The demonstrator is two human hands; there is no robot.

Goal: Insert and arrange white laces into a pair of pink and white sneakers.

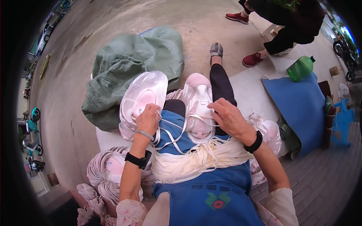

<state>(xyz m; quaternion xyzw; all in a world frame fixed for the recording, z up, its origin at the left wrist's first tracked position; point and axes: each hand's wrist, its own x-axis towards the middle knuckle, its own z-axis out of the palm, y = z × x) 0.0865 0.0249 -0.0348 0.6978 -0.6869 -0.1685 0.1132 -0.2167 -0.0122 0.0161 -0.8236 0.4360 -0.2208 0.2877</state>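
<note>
A pink and white shoe upper (198, 90) lies on my lap, its toe pointing away from me. White shoelace (174, 140) loops from its eyelets across the blue apron (209, 192). My right hand (230, 117) is at the upper's right edge, thumb and forefinger pinched on the lace. On the left, my left hand (148, 119) is closed round a lace strand, though its fingertips are partly hidden. It overlaps a second upper (145, 84), which lies sole side up with its pale pink inside showing. A thick bundle of cream laces (200, 160) rests across my lap.
Stacked uppers (109, 165) sit at my left, with more uppers (269, 132) at my right. A green sack (132, 60) stands ahead on the left. On the right are a blue sheet (298, 105), a green bottle (301, 69) and a blue stool (341, 122). Another person (292, 26) sits opposite.
</note>
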